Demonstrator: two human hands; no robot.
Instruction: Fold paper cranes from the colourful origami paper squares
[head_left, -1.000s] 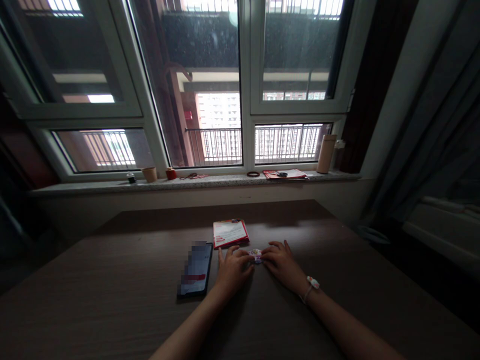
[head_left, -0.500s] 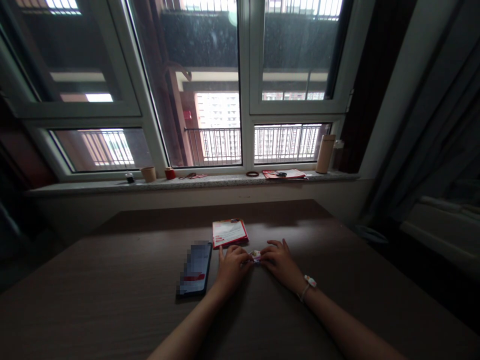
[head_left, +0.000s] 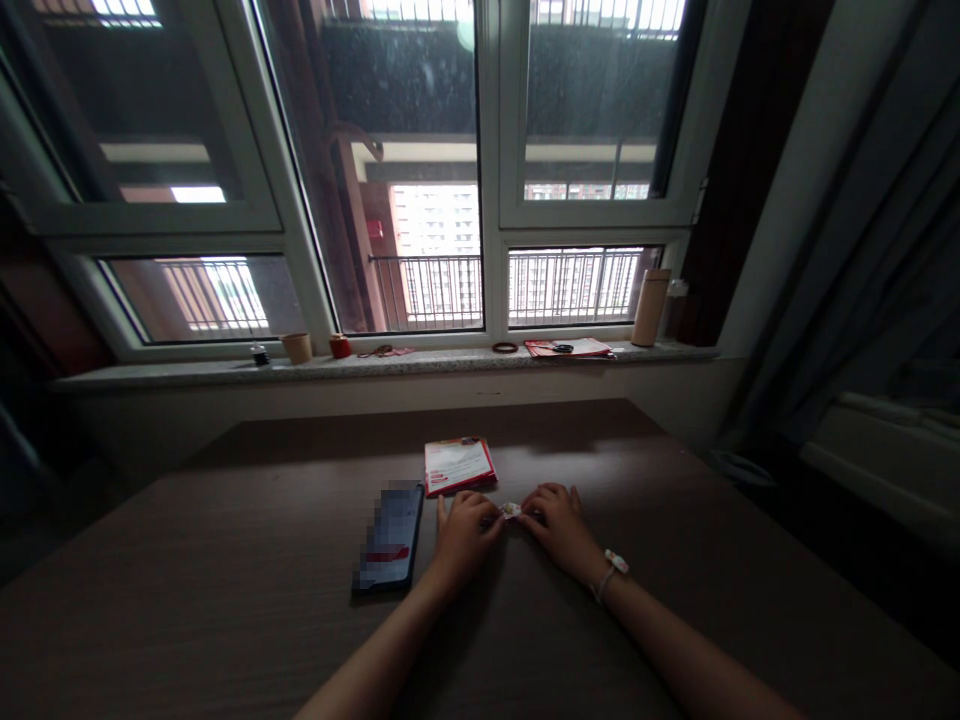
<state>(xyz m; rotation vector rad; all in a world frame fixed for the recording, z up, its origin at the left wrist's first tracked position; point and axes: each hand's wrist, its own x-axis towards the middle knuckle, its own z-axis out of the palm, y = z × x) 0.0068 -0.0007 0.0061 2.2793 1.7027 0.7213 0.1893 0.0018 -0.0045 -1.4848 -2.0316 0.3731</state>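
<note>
Both my hands rest on a dark wooden table (head_left: pixel 225 600) and meet over a small pale folded paper piece (head_left: pixel 511 510). My left hand (head_left: pixel 463 535) has its fingers curled and pinches the piece's left end. My right hand (head_left: pixel 559 525), with a beaded bracelet (head_left: pixel 611 565) at the wrist, pinches the right end with bent fingers. Most of the piece is hidden by the fingertips. Just beyond the hands lies a red and white booklet (head_left: pixel 457 465). A dark phone (head_left: pixel 390 537) lies flat beside my left hand.
A stone window sill (head_left: pixel 150 372) runs behind the table with a small bottle (head_left: pixel 259 354), a tan cup (head_left: pixel 298 347), a red cup (head_left: pixel 340 346), a ring (head_left: pixel 505 347), red papers (head_left: pixel 570 347) and a tall tan flask (head_left: pixel 649 306). Dark curtains (head_left: pixel 862 250) hang at right.
The hands have drawn closer together over the small paper piece, so less of it shows than a second ago. Phone and booklet have not moved.
</note>
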